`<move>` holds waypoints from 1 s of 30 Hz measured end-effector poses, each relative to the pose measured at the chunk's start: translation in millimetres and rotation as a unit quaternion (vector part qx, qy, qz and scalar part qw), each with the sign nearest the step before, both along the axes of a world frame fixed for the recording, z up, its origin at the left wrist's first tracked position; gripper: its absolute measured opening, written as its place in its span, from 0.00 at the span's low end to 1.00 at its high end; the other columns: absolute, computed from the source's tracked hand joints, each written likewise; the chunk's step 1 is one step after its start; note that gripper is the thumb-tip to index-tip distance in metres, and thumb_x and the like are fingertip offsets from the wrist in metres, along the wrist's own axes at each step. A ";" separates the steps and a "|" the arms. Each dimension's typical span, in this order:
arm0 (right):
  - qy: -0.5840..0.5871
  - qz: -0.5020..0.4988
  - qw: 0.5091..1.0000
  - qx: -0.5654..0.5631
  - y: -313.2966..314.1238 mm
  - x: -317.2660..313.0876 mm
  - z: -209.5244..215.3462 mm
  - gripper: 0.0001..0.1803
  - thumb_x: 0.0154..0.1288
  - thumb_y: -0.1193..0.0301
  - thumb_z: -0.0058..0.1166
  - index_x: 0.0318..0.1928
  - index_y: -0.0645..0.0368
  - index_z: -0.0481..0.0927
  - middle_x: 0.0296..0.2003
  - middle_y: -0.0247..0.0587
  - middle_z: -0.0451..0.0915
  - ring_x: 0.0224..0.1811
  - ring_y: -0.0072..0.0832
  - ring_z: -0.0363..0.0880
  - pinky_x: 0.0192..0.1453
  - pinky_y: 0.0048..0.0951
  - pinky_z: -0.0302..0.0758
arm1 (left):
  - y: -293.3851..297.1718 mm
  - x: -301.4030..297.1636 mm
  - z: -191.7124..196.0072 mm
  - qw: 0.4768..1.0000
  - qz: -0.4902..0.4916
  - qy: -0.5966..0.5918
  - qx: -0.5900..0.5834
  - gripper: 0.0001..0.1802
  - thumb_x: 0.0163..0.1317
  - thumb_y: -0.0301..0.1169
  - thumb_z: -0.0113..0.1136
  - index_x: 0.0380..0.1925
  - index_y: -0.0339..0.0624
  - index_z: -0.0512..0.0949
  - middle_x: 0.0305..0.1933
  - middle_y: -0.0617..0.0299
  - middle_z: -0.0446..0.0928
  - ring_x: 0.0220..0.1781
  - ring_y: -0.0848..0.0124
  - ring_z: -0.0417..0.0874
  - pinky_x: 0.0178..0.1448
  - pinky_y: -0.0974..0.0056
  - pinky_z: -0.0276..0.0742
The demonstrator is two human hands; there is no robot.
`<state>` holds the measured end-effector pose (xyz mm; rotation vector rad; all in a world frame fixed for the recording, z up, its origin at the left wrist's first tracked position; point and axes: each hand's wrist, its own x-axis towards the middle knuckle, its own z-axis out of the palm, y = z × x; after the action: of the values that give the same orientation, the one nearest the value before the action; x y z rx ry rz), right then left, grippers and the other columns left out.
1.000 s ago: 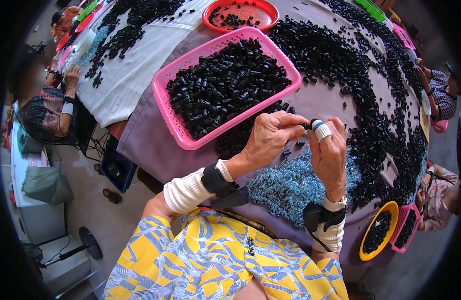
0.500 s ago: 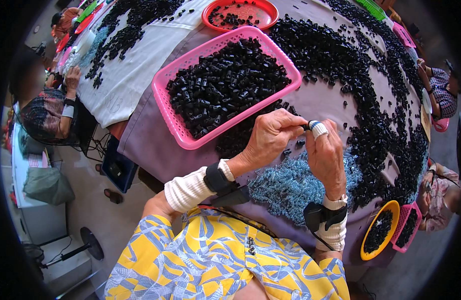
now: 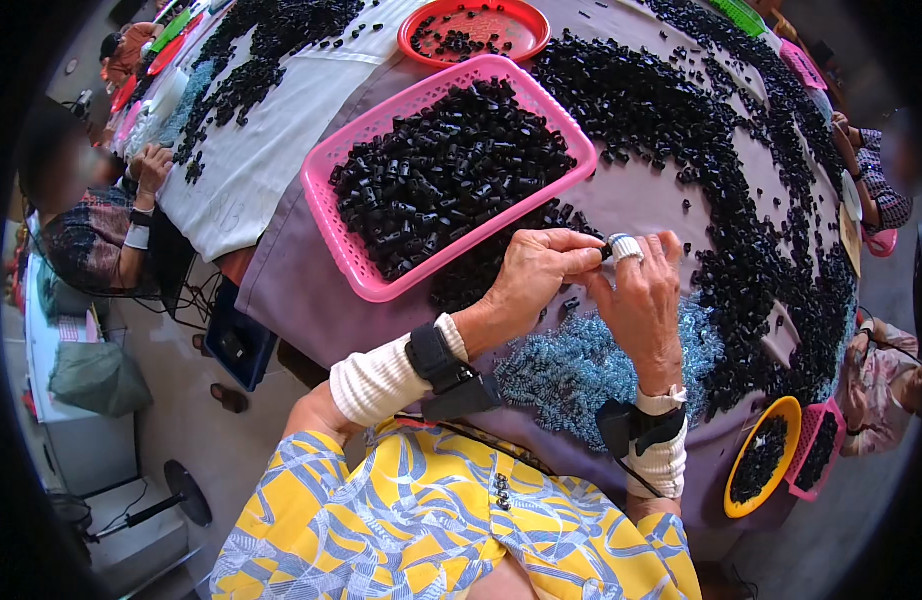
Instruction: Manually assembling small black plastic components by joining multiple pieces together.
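Observation:
My left hand pinches a small black plastic part between thumb and fingertips. My right hand, with a white band round one finger, meets it at that part, its thumb and finger closed at the other end. Under and beside the hands spreads a heap of small light-blue coils that look like springs. Just left of the hands stands a pink basket full of similar black parts. Whether a coil is between my fingers is too small to tell.
More black parts lie in a broad band over the cloth-covered table. A red tray stands at the far side, a yellow bowl and a pink basket at the right edge. Other people sit round the table.
Both hands have shifted slightly left, still together at the black part. My right hand's fingers have spread and straightened somewhat. At left, another person's hands have moved.

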<state>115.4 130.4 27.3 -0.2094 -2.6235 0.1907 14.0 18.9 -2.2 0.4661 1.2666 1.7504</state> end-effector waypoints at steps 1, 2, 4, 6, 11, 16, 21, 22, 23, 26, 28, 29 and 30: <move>0.012 -0.007 1.000 0.014 1.9 0.4 -1.3 0.16 0.48 0.67 0.64 0.32 0.63 0.74 0.27 0.44 0.74 0.33 0.40 0.73 0.52 0.43 0.64 | 0.5 1.0 0.8 0.999 -0.007 -0.046 0.019 0.13 0.63 0.29 0.58 0.44 0.32 0.79 0.37 0.60 0.80 0.36 0.76 0.81 0.46 0.70 0.79; 0.012 -0.008 1.000 0.016 4.4 1.5 -0.7 0.16 0.48 0.67 0.64 0.32 0.63 0.74 0.27 0.44 0.74 0.33 0.40 0.73 0.52 0.43 0.64 | 1.2 1.2 1.0 0.999 -0.008 -0.046 0.021 0.13 0.63 0.29 0.58 0.44 0.32 0.79 0.37 0.60 0.80 0.36 0.76 0.81 0.46 0.70 0.79; 0.035 0.011 0.999 -0.025 8.6 2.4 -0.1 0.15 0.48 0.66 0.64 0.30 0.63 0.74 0.25 0.43 0.73 0.31 0.41 0.73 0.51 0.43 0.65 | 2.1 0.3 -0.2 0.995 -0.024 -0.098 0.025 0.13 0.65 0.32 0.56 0.43 0.32 0.79 0.36 0.60 0.80 0.37 0.75 0.81 0.46 0.68 0.80; 0.041 0.012 0.998 -0.043 8.7 1.3 2.0 0.15 0.48 0.66 0.64 0.29 0.62 0.74 0.25 0.43 0.73 0.30 0.41 0.73 0.51 0.43 0.65 | -1.3 -4.5 -1.0 0.994 -0.048 -0.101 0.020 0.13 0.66 0.32 0.55 0.42 0.33 0.79 0.36 0.60 0.80 0.38 0.75 0.81 0.46 0.68 0.80; 0.036 0.027 0.998 -0.053 8.7 2.5 4.7 0.15 0.46 0.67 0.65 0.27 0.62 0.73 0.24 0.42 0.73 0.29 0.41 0.73 0.50 0.43 0.65 | -4.7 -5.4 -3.2 0.987 -0.096 -0.123 0.046 0.13 0.66 0.34 0.54 0.39 0.33 0.79 0.36 0.60 0.80 0.38 0.74 0.81 0.47 0.68 0.80; 0.027 0.016 0.997 -0.065 6.9 2.6 4.8 0.14 0.45 0.68 0.64 0.28 0.63 0.74 0.24 0.42 0.74 0.29 0.40 0.73 0.50 0.42 0.65 | -2.7 -2.0 -4.9 0.992 -0.081 -0.091 0.028 0.14 0.67 0.35 0.52 0.40 0.32 0.78 0.38 0.57 0.80 0.39 0.72 0.82 0.49 0.65 0.80; 0.026 0.023 0.995 -0.090 8.1 4.9 3.3 0.14 0.45 0.68 0.65 0.27 0.62 0.75 0.23 0.42 0.74 0.29 0.40 0.73 0.49 0.42 0.65 | -3.7 -3.5 -5.7 0.972 -0.130 -0.181 0.068 0.14 0.68 0.34 0.51 0.41 0.31 0.78 0.39 0.55 0.80 0.40 0.70 0.82 0.49 0.63 0.81; 0.019 0.029 0.995 -0.090 8.3 5.2 2.9 0.14 0.46 0.68 0.65 0.27 0.62 0.75 0.23 0.42 0.73 0.29 0.40 0.73 0.48 0.41 0.65 | -3.8 -3.4 -5.6 0.967 -0.135 -0.204 0.077 0.14 0.68 0.33 0.51 0.41 0.31 0.78 0.39 0.55 0.80 0.41 0.69 0.82 0.49 0.62 0.81; 0.019 0.028 0.995 -0.091 8.2 5.2 3.1 0.14 0.46 0.68 0.65 0.27 0.62 0.75 0.23 0.42 0.73 0.29 0.40 0.73 0.48 0.41 0.65 | -3.8 -3.4 -5.7 0.966 -0.136 -0.204 0.076 0.14 0.68 0.33 0.51 0.41 0.31 0.78 0.39 0.55 0.80 0.41 0.69 0.82 0.49 0.62 0.81; 0.022 0.035 0.993 -0.113 8.2 5.1 3.4 0.13 0.47 0.69 0.64 0.28 0.63 0.75 0.23 0.42 0.73 0.28 0.40 0.73 0.47 0.40 0.66 | -3.7 -3.7 -6.3 0.964 -0.136 -0.208 0.097 0.14 0.68 0.32 0.50 0.41 0.31 0.78 0.40 0.55 0.79 0.42 0.69 0.82 0.50 0.62 0.80; 0.031 0.049 0.993 -0.105 8.8 4.4 3.2 0.12 0.47 0.70 0.63 0.27 0.62 0.74 0.21 0.41 0.72 0.27 0.39 0.72 0.46 0.40 0.66 | -3.6 -4.1 -6.3 0.965 -0.132 -0.209 0.089 0.14 0.68 0.33 0.51 0.42 0.31 0.78 0.41 0.56 0.79 0.43 0.69 0.82 0.51 0.62 0.80; 0.031 0.049 0.993 -0.105 9.0 4.0 2.4 0.12 0.47 0.70 0.63 0.27 0.62 0.74 0.21 0.41 0.72 0.27 0.39 0.72 0.46 0.40 0.66 | -3.5 -4.4 -6.7 0.965 -0.132 -0.209 0.089 0.14 0.68 0.33 0.51 0.42 0.31 0.78 0.41 0.56 0.79 0.43 0.69 0.82 0.51 0.62 0.80; 0.039 0.062 0.991 -0.111 9.1 3.5 1.3 0.12 0.47 0.71 0.63 0.26 0.62 0.73 0.21 0.40 0.72 0.27 0.39 0.72 0.45 0.39 0.67 | -3.5 -4.7 -7.4 0.968 -0.129 -0.197 0.086 0.14 0.68 0.33 0.51 0.42 0.31 0.78 0.41 0.56 0.79 0.43 0.69 0.82 0.51 0.62 0.80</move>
<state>119.0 139.5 28.6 -0.1106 -2.5353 0.5244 9.3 15.5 -9.6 0.3414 0.7447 1.6343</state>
